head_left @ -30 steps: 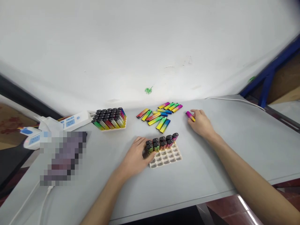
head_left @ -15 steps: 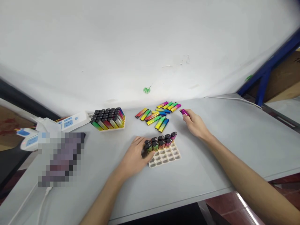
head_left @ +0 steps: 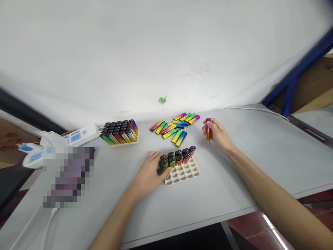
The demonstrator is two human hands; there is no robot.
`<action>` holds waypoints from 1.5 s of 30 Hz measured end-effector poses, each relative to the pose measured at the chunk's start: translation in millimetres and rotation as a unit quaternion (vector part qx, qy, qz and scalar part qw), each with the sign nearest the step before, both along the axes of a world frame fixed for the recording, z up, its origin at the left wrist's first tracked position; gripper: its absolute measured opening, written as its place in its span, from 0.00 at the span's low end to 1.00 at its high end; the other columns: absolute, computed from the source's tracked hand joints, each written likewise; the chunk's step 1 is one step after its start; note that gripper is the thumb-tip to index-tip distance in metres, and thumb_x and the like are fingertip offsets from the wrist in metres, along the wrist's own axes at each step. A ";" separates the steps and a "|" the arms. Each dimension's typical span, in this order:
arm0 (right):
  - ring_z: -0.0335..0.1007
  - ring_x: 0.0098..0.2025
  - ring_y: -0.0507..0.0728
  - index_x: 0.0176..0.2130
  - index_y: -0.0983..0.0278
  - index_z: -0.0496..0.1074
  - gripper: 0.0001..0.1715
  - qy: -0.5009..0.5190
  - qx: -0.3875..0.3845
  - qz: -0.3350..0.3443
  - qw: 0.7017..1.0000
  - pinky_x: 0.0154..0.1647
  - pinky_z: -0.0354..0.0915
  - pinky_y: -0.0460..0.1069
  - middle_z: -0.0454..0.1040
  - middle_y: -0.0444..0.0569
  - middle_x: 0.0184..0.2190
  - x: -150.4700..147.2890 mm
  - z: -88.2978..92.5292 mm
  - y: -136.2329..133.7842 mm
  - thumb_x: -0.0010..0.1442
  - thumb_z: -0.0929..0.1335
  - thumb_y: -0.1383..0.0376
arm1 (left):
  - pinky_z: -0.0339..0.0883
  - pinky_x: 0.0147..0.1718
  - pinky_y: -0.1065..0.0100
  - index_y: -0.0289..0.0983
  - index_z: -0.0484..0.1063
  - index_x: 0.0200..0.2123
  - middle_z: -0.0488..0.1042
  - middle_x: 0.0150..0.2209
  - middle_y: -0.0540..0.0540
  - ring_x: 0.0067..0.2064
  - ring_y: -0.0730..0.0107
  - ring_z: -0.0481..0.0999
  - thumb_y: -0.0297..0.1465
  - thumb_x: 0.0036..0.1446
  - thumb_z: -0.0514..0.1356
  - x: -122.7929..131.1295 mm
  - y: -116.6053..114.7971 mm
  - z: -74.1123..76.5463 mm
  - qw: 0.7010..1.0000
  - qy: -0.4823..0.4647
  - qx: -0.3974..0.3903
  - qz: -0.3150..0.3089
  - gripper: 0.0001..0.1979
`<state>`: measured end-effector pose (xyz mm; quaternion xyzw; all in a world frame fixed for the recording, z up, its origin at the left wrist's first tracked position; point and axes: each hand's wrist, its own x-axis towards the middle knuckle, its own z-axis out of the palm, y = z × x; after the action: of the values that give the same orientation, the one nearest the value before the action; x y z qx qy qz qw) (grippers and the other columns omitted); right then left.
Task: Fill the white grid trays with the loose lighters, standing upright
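My right hand pinches a purple-and-gold lighter, held upright above the table, right of the loose lighters. My left hand is closed round the left side of a cream tray with oval holes, its thumb in front and its fingers behind. Several black-topped lighters stand in the tray's back rows; the front holes have none. Behind the tray, several loose lighters in rainbow colours lie flat in a loose group.
A full block of upright lighters stands at the back left. Beside it are a white power strip and a blurred-out dark device with a white cable. A white wall borders the grey table at the back.
My right hand has turned the purple lighter from tilted to upright, and more of its body shows. My left hand and the tray have stayed in place.
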<state>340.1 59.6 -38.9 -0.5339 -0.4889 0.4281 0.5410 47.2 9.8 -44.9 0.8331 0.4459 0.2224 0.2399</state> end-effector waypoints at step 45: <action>0.67 0.31 0.53 0.33 0.63 0.71 0.24 0.023 -0.060 0.139 0.988 0.34 0.61 0.49 0.68 0.45 0.29 3.7 10.5 -5.6 0.63 0.64 0.46 | 0.67 0.48 0.58 0.40 0.70 0.44 0.73 0.43 0.47 0.49 0.60 0.70 0.32 0.60 0.61 -1.3 0.8 2.1 1.000 0.004 -0.007 -0.002 0.09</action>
<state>343.8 54.1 -28.4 -0.4825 -0.5193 0.5395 0.4544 45.9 10.7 -42.7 0.8332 0.4470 0.2155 0.2441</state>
